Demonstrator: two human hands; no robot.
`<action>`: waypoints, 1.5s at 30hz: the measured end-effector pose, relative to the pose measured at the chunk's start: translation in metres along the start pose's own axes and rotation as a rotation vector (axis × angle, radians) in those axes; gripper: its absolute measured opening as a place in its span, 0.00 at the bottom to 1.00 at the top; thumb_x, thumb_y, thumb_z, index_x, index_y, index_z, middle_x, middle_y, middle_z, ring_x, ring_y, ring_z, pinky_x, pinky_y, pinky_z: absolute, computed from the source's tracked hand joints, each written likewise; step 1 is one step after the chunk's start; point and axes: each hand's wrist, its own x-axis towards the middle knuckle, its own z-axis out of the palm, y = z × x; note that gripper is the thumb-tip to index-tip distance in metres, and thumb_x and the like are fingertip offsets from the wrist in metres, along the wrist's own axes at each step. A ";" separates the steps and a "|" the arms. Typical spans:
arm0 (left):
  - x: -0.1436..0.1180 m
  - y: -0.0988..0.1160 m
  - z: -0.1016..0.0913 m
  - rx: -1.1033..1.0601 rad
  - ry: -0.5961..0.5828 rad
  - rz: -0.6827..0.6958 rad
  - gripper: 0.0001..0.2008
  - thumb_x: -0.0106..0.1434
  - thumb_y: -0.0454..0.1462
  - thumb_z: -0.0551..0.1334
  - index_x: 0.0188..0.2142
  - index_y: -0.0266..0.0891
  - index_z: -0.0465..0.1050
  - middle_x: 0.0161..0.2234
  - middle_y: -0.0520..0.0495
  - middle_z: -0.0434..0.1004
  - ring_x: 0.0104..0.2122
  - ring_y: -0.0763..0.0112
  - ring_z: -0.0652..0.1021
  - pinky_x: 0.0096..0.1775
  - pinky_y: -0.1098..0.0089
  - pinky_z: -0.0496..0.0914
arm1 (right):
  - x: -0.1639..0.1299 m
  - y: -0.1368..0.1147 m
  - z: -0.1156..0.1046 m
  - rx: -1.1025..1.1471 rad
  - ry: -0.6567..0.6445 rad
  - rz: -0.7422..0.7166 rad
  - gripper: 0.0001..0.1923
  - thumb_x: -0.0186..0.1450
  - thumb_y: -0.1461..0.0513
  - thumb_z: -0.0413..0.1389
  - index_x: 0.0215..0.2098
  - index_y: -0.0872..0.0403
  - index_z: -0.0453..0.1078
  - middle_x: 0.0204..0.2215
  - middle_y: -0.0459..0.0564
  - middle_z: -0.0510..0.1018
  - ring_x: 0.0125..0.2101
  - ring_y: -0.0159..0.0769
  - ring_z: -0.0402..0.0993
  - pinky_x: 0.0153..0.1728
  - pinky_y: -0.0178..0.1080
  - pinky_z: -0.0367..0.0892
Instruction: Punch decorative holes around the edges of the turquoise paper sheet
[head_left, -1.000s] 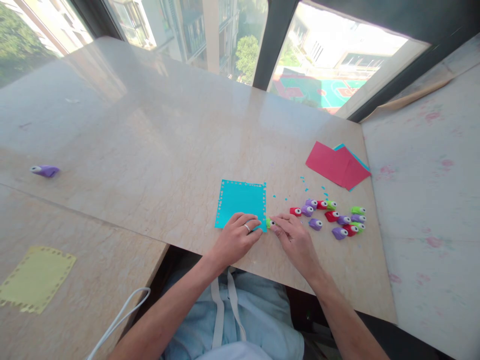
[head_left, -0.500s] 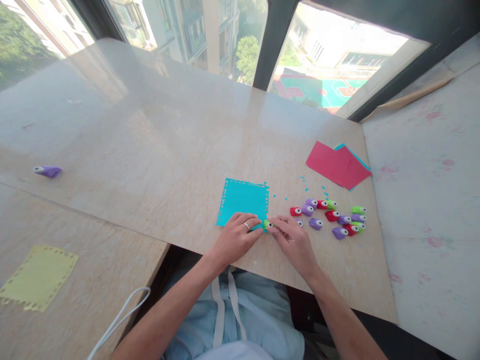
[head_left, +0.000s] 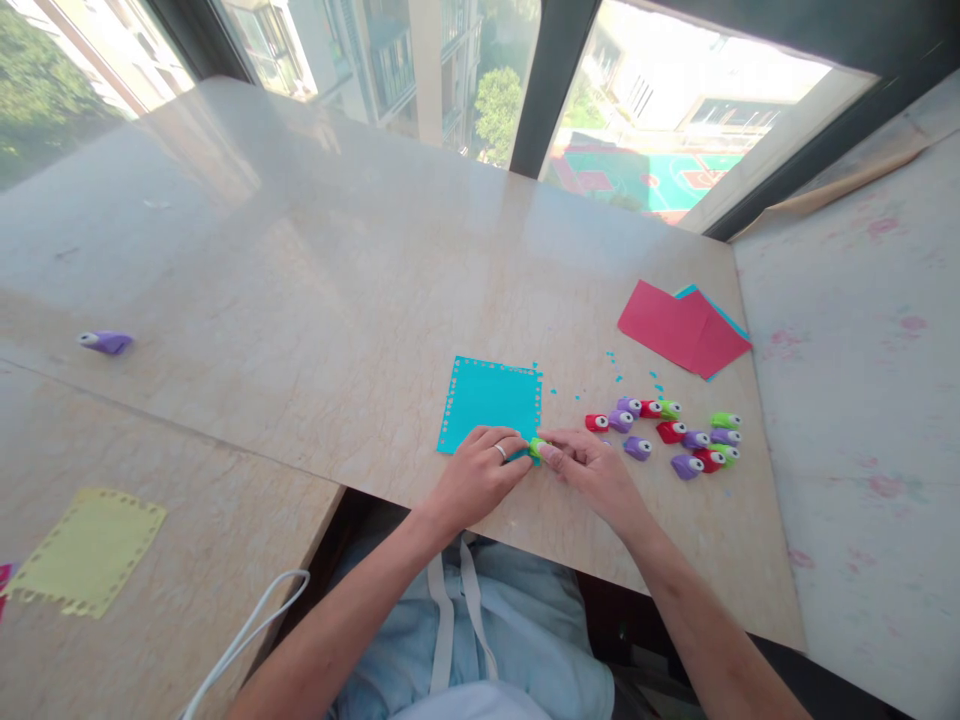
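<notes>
Single head view, looking steeply down, close over table (head_left: 375,280).

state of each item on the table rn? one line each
Turquoise square paper sheet: flat, edges punched with holes, near edge pinned by left hand.
Small green plastic paper punch: at the sheet's near right corner, gripped by right hand.
Cluster of red, purple and green punches: loose, untouched.
Lone purple punch: lying far left.
Red paper stack: flat, turquoise sheet beneath.
Yellow paper sheet: flat, edges punched.
</notes>
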 end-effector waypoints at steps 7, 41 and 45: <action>0.003 0.000 -0.001 -0.059 0.000 -0.027 0.06 0.68 0.36 0.57 0.38 0.41 0.74 0.42 0.50 0.79 0.47 0.70 0.75 0.46 0.67 0.67 | 0.008 -0.018 -0.009 0.075 -0.124 0.206 0.24 0.56 0.49 0.63 0.43 0.58 0.78 0.29 0.51 0.79 0.29 0.34 0.72 0.29 0.35 0.69; 0.001 -0.008 0.002 -0.114 0.184 -0.455 0.08 0.65 0.37 0.60 0.42 0.41 0.76 0.48 0.44 0.78 0.56 0.60 0.72 0.58 0.51 0.67 | 0.048 -0.040 -0.028 -0.176 -0.407 0.224 0.18 0.48 0.52 0.66 0.30 0.57 0.76 0.25 0.47 0.77 0.25 0.30 0.69 0.26 0.32 0.61; 0.000 -0.008 0.001 -0.131 0.170 -0.458 0.09 0.65 0.40 0.61 0.41 0.41 0.77 0.49 0.44 0.77 0.57 0.60 0.72 0.58 0.51 0.67 | 0.051 -0.041 -0.027 -0.275 -0.416 0.183 0.13 0.51 0.55 0.65 0.29 0.56 0.75 0.27 0.47 0.79 0.28 0.32 0.72 0.28 0.33 0.63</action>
